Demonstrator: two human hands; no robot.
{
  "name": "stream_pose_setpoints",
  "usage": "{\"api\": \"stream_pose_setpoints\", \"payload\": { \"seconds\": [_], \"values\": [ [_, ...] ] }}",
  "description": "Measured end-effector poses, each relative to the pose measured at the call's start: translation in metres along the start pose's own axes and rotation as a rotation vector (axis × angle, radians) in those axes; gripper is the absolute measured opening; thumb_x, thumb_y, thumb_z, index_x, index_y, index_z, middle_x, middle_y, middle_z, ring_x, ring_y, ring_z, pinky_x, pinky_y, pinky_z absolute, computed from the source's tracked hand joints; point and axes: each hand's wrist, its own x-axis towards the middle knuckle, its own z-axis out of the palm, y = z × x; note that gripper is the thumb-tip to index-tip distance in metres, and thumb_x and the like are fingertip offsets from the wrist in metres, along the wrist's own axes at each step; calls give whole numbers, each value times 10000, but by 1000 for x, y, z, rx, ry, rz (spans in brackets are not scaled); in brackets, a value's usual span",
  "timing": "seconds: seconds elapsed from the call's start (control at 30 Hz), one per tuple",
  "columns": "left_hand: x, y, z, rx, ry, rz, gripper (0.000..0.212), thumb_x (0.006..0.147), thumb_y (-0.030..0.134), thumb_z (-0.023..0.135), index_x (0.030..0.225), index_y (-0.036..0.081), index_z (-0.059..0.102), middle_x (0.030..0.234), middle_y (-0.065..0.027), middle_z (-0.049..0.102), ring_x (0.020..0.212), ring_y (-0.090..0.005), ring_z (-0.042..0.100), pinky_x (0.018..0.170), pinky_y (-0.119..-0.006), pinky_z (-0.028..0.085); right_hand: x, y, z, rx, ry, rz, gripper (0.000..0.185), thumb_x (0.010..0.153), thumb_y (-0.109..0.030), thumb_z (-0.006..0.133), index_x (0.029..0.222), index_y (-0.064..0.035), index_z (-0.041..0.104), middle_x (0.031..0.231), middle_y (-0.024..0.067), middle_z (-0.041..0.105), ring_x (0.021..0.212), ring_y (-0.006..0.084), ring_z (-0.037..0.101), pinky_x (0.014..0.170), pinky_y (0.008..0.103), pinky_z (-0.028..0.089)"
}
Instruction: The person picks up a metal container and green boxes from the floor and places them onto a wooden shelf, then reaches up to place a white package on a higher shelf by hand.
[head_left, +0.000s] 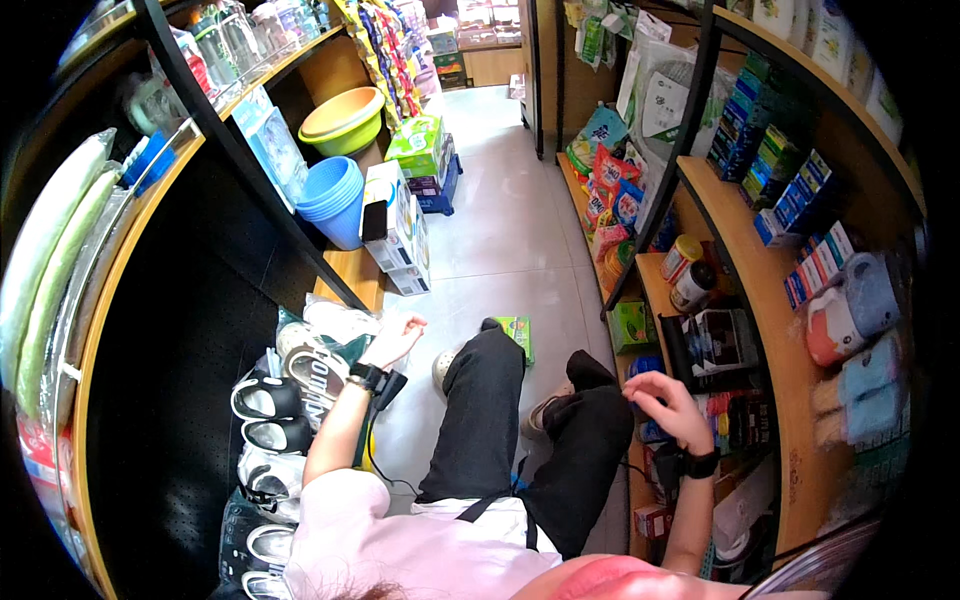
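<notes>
My left hand (396, 341) is in the air at the left of the aisle, fingers loosely curled, with nothing seen in it. Below and beside it are white shoes in clear plastic (341, 319) and black clogs (266, 401). Over by the right shelving, my right hand (673, 412) is bent at the wrist, thumb and fingers apart, and holds nothing visible. It is close to my black-trousered knee (592, 427); whether the fingertips touch the cloth cannot be made out. A green box (517, 334) lies on the floor beyond my other knee, partly hidden by it.
A black phone (374, 220) rests on stacked white boxes (397, 225) beside blue plastic baskets (334, 199). Basins (345, 120) stand behind. Right shelves hold detergent bags (611, 176), jars (691, 285) and toothpaste boxes (795, 191). The tiled floor (495, 202) runs ahead between the shelves.
</notes>
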Motion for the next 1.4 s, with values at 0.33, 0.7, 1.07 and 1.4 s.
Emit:
{"api": "stream_pose_setpoints", "payload": {
  "seconds": [0.33, 0.7, 1.07, 1.4],
  "values": [
    [30, -148, 82, 507, -505, -142, 287, 748, 198, 511, 991, 83, 613, 927, -147, 643, 908, -276, 604, 814, -350, 464, 47, 139, -22, -49, 48, 221, 208, 870, -123, 515, 1029, 7, 550, 926, 75, 611, 878, 151, 591, 776, 274, 464],
    [70, -209, 137, 426, -650, -167, 379, 729, 231, 540, 1058, 50, 587, 1070, -197, 586, 993, -325, 564, 869, -393, 440, 133, 149, 7, -358, -243, 410, 310, 844, -174, 504, 1080, 21, 551, 967, 101, 616, 840, 167, 586, 724, 296, 474],
    [128, -195, 229, 261, -307, -297, 941, 705, 282, 668, 1366, -25, 73, 1389, -300, 147, 1234, -460, 275, 1007, -437, 312, 237, 261, 50, -513, -520, 395, 288, 785, -197, 513, 960, 9, 615, 865, 183, 639, 799, 282, 606, 716, 351, 468],
    [153, -238, 282, -246, -243, -366, 775, 701, 156, 603, 1300, -129, 202, 1227, -301, 407, 1155, -389, 406, 967, -383, 338, 302, 361, 146, -427, -318, 476, 425, 765, -204, 505, 1085, 76, 498, 1082, 291, 518, 1036, 396, 486, 891, 424, 397]
  ]
}}
